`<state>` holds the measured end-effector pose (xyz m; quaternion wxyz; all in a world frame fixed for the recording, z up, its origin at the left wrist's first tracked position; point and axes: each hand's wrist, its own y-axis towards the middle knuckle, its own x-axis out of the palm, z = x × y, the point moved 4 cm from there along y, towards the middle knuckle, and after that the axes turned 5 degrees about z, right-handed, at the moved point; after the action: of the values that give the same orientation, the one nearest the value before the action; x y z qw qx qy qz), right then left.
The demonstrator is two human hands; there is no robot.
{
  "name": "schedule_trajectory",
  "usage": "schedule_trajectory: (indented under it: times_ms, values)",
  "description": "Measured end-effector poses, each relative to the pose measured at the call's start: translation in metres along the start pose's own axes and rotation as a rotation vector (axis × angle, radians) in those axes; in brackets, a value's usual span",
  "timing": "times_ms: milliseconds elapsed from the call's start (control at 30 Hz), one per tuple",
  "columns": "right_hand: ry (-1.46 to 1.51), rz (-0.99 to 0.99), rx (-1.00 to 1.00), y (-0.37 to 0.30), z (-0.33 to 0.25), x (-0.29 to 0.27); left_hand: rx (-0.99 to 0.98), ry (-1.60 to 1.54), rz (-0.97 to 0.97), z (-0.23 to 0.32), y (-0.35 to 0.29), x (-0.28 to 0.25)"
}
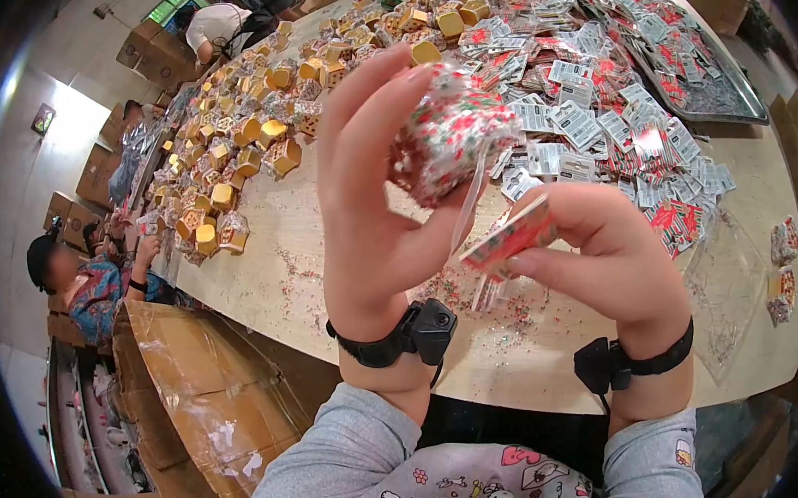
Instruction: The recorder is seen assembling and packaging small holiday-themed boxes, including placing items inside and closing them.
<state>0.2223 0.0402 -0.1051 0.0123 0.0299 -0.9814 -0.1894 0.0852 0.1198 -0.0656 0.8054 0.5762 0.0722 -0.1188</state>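
My left hand (369, 219) is raised over the table, its fingers curled round a transparent plastic bag (458, 133) full of tiny red, white and green bits. The bag's loose plastic edge hangs down toward my right hand (607, 250). That hand pinches a folded red and green printed card (518, 237) between thumb and fingers, just below the bag. Card and bag lie close together; whether they touch I cannot tell. Under both hands, small coloured bits (505, 326) are scattered over the pale tabletop (293, 302).
Loose printed cards (574, 122) pile up ahead, beside a metal tray (723, 110) of more cards. Several yellow-lidded bagged containers (268, 133) cover the far left. Two filled packets (780, 285) lie at the right edge. A cardboard box (204, 383) stands lower left; other people work beyond.
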Motion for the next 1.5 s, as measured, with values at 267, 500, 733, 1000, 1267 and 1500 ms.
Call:
schedule_trajectory:
  times_ms: [267, 500, 733, 1000, 1267, 1500]
  values:
    - [0.334, 0.414, 0.067, -0.001, -0.005, -0.026, -0.031, 0.113, -0.421, -0.002, 0.001, 0.019]
    - [0.408, 0.594, -0.09, -0.004, -0.007, -0.041, -0.349, -0.083, -0.667, 0.015, -0.008, 0.032]
    - [0.445, 0.607, -0.191, -0.009, -0.014, -0.044, -0.331, -0.087, -0.804, 0.012, -0.021, 0.052]
    - [0.607, 0.574, -0.226, -0.012, -0.025, -0.032, -0.49, -0.136, -0.617, 0.015, -0.029, 0.077]
    - [0.557, 0.508, -0.301, -0.015, -0.024, -0.04, -0.419, -0.105, -0.529, 0.009, -0.032, 0.079]
    - [0.546, 0.488, -0.285, -0.015, -0.024, -0.037, -0.438, -0.155, -0.628, 0.011, -0.027, 0.078]
